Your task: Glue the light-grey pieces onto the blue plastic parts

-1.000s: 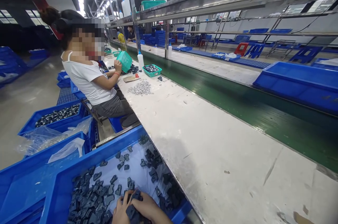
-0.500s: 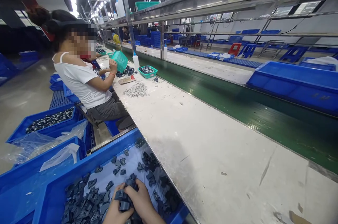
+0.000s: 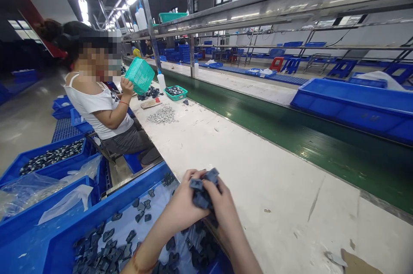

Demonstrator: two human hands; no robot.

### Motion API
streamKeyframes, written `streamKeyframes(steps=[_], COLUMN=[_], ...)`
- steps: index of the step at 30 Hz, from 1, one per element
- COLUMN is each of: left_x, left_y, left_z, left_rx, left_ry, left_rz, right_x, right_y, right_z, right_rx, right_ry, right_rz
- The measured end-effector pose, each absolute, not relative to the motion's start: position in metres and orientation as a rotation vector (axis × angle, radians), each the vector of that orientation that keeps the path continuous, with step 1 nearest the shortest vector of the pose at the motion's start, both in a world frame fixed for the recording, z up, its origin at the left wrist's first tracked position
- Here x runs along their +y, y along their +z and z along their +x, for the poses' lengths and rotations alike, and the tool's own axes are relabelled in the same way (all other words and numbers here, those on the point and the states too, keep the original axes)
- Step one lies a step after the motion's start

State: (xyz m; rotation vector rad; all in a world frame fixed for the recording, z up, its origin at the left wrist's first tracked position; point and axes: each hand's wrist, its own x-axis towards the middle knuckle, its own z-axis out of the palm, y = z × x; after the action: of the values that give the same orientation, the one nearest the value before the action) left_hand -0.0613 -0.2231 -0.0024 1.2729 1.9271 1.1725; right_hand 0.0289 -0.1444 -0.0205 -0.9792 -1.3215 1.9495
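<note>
Head view: clump of dark parts is up in both hands, above the near edge of the white tabletop. Topmost piece sticks out past the fingers, toward the tabletop's far side; the others sit at mixed angles, so no single long axis readable.

Left hand: forearm slants in from the tabletop's near side, fingers curled round one flank of the clump. Right hand: forearm rises along the tabletop edge, thumb across the clump's face, fingers bent behind. Both part-closed and loaded; exact piece count per hand, can't tell.

Blue tray with loose parts sits against the tabletop's near edge, below the hands.
</note>
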Motion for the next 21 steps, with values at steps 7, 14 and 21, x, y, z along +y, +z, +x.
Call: streamKeyframes(steps=[7,14,21], left_x=[-0.131,-0.121,-0.163], left_y=[-0.038,-0.060,-0.062], left_z=[-0.050,-0.036,-0.044], left_rx=[1.579,1.604,1.790], left_ry=[1.087,1.083,1.108], left_rz=[1.581,1.666,1.603], right_x=[-0.089,-0.075,-0.084], right_y=[-0.047,-0.072,-0.069], right_z=[0.068,0.081,0.080], right_rx=[-1.186,-1.206,-1.258], right_ry=[1.589,1.335,1.226], right_rz=[-1.246,-1.391,-1.518])
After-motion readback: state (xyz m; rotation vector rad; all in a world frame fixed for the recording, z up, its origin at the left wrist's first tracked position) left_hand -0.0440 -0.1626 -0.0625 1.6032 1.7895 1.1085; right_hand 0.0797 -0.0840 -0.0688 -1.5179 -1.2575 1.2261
